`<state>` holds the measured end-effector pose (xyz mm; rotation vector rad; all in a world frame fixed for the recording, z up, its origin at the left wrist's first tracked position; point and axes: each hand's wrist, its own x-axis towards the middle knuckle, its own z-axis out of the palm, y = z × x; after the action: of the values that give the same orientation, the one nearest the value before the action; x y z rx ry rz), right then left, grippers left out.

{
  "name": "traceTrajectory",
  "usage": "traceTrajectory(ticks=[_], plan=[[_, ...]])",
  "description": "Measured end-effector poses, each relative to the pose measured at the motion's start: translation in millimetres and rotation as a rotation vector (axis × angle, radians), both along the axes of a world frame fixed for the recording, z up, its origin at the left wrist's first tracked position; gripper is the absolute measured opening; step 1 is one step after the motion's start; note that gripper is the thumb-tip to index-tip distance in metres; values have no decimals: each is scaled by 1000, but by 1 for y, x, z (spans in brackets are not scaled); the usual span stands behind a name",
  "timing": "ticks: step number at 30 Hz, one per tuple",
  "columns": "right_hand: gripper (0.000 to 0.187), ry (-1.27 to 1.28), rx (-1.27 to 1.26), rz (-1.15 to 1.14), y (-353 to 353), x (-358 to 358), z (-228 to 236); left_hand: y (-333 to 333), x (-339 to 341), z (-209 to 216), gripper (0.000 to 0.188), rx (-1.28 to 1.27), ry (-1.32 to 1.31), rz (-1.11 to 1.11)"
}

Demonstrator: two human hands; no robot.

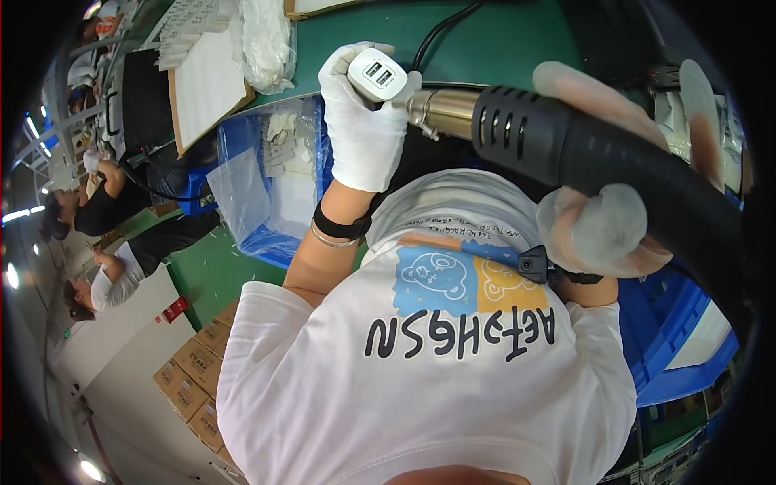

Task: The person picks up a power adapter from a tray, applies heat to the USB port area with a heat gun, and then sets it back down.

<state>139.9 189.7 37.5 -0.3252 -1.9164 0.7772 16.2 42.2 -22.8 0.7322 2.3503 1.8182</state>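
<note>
My left hand [364,145], in a white glove, is closed around a white two-port USB car charger [377,74], with its port face showing. My right hand [594,230], in a thin translucent covering, grips a black hot air gun [525,133] by its body. The gun's metal nozzle [444,111] points left at the charger and ends close beside my left fingertips. Whether the nozzle touches the glove I cannot tell. The charger's lower end is hidden by my left hand.
A green worktop [509,40] lies ahead, with a black cable [440,32] on it. A plastic-lined blue bin [291,250] holds white pieces at left; another blue bin [687,356] stands right. A clear bag [267,48], cartons [194,372] and other people are farther left.
</note>
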Motion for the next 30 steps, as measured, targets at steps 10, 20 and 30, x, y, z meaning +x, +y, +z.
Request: traceTrajectory(ticks=[10,20,30], plan=[[51,-58,45,87,3,2,5,0,-1,-3,53,25,27,-6],[50,-116,90,173,6,2,9,0,-1,-4,53,37,-18,8],[50,-174,134,258,19,9,9,2,1,-4,53,62,20,-5]])
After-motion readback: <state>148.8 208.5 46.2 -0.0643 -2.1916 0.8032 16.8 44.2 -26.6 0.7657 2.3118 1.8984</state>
